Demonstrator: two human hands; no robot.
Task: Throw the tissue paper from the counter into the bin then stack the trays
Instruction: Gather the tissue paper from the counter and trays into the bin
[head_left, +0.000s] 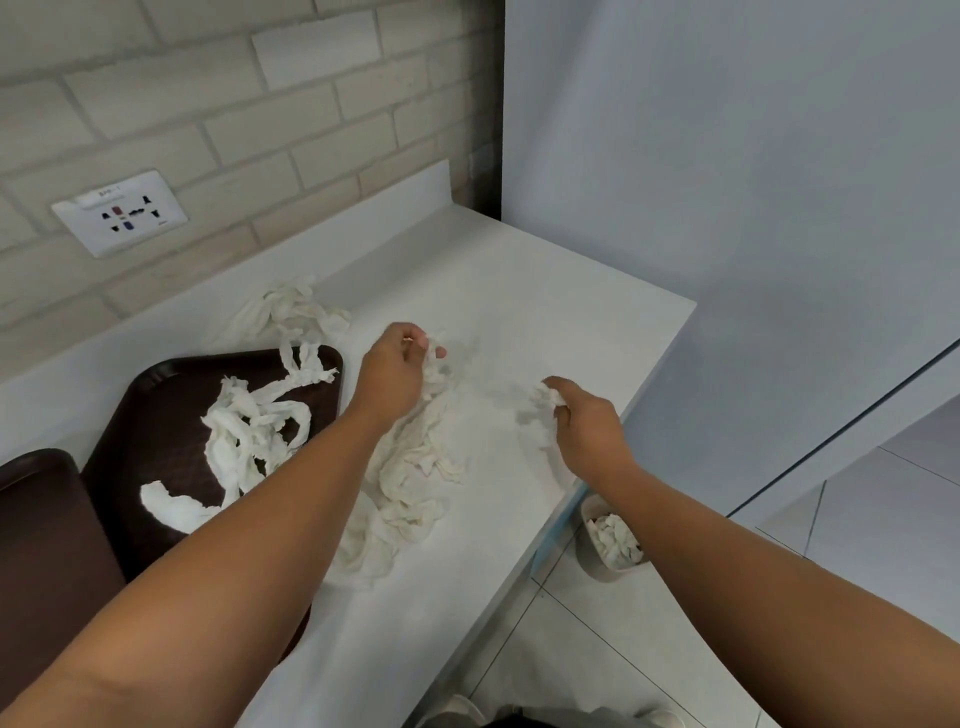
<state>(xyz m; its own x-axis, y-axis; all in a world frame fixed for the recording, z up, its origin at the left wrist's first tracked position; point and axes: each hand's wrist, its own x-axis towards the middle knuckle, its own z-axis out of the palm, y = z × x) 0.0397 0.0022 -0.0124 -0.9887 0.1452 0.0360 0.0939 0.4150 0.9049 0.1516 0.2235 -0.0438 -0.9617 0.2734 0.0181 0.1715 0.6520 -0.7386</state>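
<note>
Forearm (234, 545) over tray (156, 415), left hand (395, 374), right hand (587, 426) gripping tissue (410, 467), bin (588, 548) below

Head cam, looks down, close over counter (519, 291).

Light was even, soft and fairly bright across the frame. Shadows were faint: grey smudges on the counter (545, 291) at centre, between the left hand (392, 371) and right hand (589, 431). White tissue (415, 467) washed into the white surface, its edges hard to read. Brick wall (208, 104) lines bowed at upper left. Focus was soft overall, and the bottom corners looked stretched.
</note>
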